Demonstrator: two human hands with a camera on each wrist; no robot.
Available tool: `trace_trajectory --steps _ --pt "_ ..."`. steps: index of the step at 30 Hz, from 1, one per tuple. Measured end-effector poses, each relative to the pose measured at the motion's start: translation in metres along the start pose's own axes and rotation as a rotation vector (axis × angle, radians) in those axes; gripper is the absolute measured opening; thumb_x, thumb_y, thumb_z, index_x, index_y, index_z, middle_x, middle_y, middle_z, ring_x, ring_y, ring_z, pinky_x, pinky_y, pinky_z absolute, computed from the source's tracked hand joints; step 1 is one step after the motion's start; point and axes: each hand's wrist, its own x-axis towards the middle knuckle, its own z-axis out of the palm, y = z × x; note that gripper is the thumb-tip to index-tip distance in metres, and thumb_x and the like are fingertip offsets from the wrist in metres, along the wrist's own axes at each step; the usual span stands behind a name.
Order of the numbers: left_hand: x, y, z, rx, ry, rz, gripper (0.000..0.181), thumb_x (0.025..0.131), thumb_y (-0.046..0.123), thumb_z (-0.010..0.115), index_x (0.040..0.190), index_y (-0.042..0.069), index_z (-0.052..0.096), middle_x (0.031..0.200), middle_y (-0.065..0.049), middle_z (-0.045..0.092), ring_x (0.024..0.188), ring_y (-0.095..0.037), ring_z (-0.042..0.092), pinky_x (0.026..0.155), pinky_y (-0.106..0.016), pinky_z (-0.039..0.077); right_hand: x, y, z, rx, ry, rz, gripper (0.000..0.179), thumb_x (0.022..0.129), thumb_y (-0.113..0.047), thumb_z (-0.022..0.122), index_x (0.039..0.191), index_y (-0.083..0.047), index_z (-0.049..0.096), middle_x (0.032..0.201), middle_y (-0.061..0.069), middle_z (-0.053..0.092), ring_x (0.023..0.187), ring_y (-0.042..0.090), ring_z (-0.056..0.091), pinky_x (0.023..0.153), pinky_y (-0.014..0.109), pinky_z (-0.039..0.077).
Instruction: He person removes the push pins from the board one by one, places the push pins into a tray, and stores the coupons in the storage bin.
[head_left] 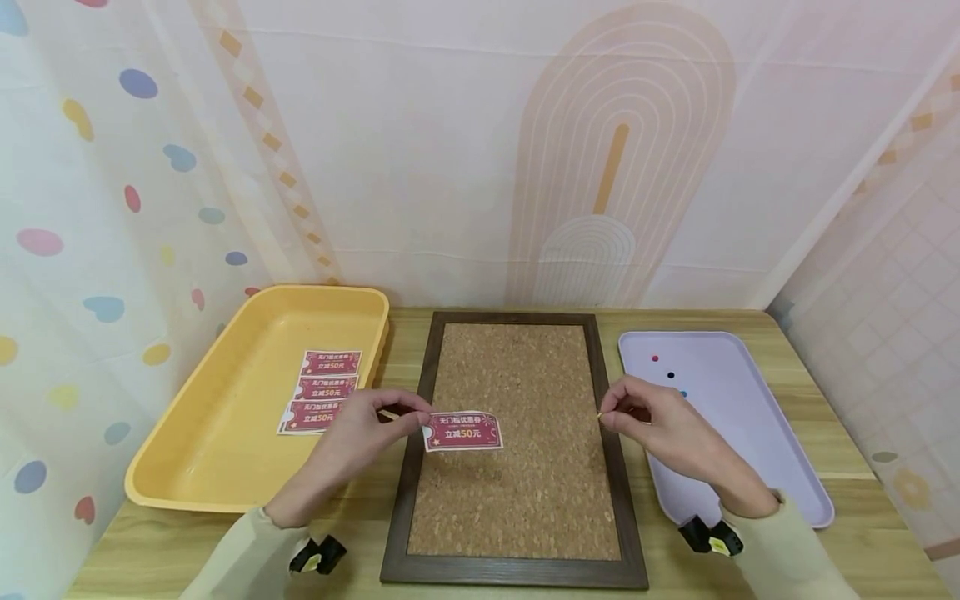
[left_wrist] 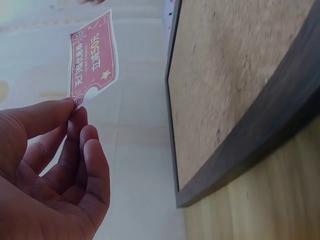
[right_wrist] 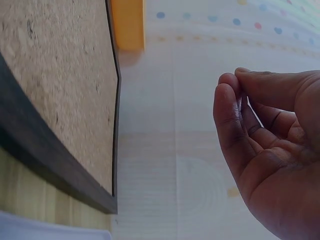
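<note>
Between thumb and index finger, my left hand point(head_left: 345, 442) pinches the left end of a red paper coupon point(head_left: 463, 432), printed with a yellow 50. This coupon hangs over the left part of a cork board point(head_left: 517, 500) framed in dark wood. In the left wrist view, the coupon point(left_wrist: 95, 55) is gripped by one corner, above the board. My right hand point(head_left: 663, 425) is over the board's right frame edge, thumb and fingertips pressed together on a tiny yellowish pushpin point(head_left: 600, 414). The fingers mostly hide the pin, and the right wrist view shows only the closed fingertips point(right_wrist: 229, 82).
Left of the board is a yellow tray point(head_left: 202, 467) with several matching coupons point(head_left: 328, 387) in overlapping rows. A lilac tray point(head_left: 750, 442) stands on the right, holding a red pin point(head_left: 655, 358), a black one and a blue one. A patterned curtain point(head_left: 420, 167) hangs behind the wooden table point(head_left: 360, 550).
</note>
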Motion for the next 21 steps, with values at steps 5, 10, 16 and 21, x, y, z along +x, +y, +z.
trace_trajectory --steps 5,10,16,21 --pt "-0.001 -0.002 -0.015 0.036 0.028 0.003 0.007 0.097 0.016 0.074 0.101 0.013 0.080 0.099 0.000 0.075 0.080 -0.021 0.061 0.065 -0.027 0.050 -0.004 0.006 -0.007 -0.009 0.032 0.006 0.005 0.099 -0.007 0.070 0.098 -0.009 0.066 0.088 -0.001 0.068 0.078 0.013 0.064 0.069 0.025 0.052" --pt "-0.003 -0.005 -0.031 0.068 0.063 0.009 0.007 0.097 0.016 0.075 0.100 0.014 0.080 0.099 0.000 0.075 0.080 -0.019 0.060 0.064 -0.027 0.049 -0.009 0.012 -0.014 -0.032 0.055 0.030 0.005 0.098 -0.007 0.071 0.098 -0.008 0.066 0.086 -0.001 0.067 0.075 0.009 0.061 0.068 0.025 0.051" --pt "-0.006 -0.013 -0.050 0.087 0.089 -0.033 0.010 0.097 0.017 0.074 0.102 0.011 0.080 0.098 -0.003 0.074 0.079 -0.019 0.060 0.063 -0.026 0.050 -0.013 0.019 -0.021 -0.054 0.084 0.044 0.007 0.098 -0.006 0.071 0.098 -0.010 0.065 0.085 0.001 0.066 0.076 0.008 0.060 0.068 0.025 0.050" --pt "-0.007 -0.018 -0.068 0.052 0.112 -0.061 0.016 0.097 0.019 0.074 0.106 0.007 0.080 0.101 -0.006 0.073 0.079 -0.013 0.061 0.063 -0.026 0.053 -0.016 0.026 -0.027 -0.087 0.103 0.048 0.008 0.098 -0.005 0.070 0.097 -0.010 0.065 0.081 0.001 0.064 0.073 0.007 0.057 0.064 0.025 0.048"
